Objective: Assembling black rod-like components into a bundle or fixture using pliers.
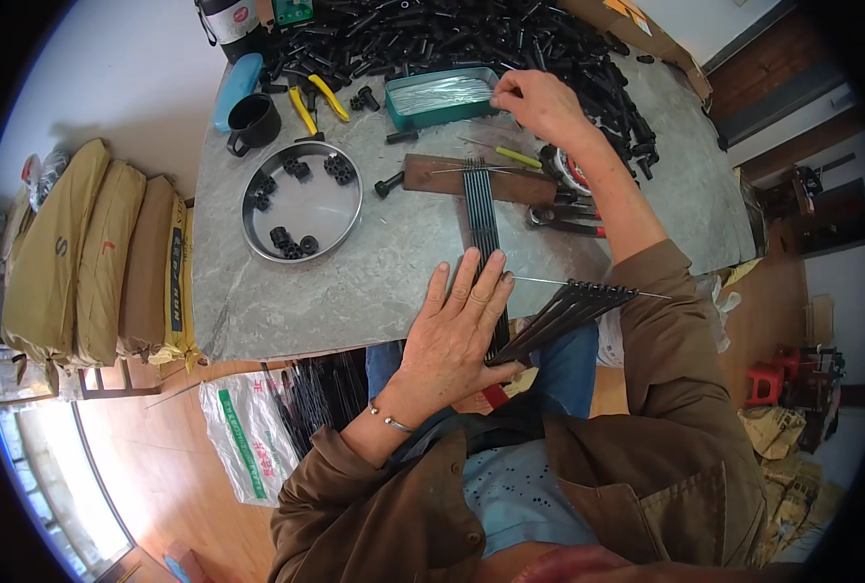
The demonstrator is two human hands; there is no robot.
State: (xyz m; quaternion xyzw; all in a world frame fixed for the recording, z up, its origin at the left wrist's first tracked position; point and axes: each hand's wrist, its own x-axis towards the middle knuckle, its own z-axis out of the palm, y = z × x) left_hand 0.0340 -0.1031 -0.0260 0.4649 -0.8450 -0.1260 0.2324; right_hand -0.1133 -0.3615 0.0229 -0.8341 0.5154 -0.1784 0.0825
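My left hand (457, 325) lies flat, fingers apart, pressing a row of black rods (481, 209) onto the grey table (374, 282) near its front edge. The rods run away from me across a brown wooden block (432, 177). A fan of more black rods threaded on a thin wire (573, 301) sticks out to the right of that hand. My right hand (539, 102) reaches to the far side, fingers pinched at the right end of a teal tray (442, 97) filled with thin metal wires.
A round metal pan (301, 199) holds several black caps. A black cup (253, 124), yellow-handled cutters (314, 102), pliers (564, 222) and a heap of black plastic parts (471, 39) lie on the table. Tan sacks (92, 257) stack at left; a white bag (253, 437) is under the table.
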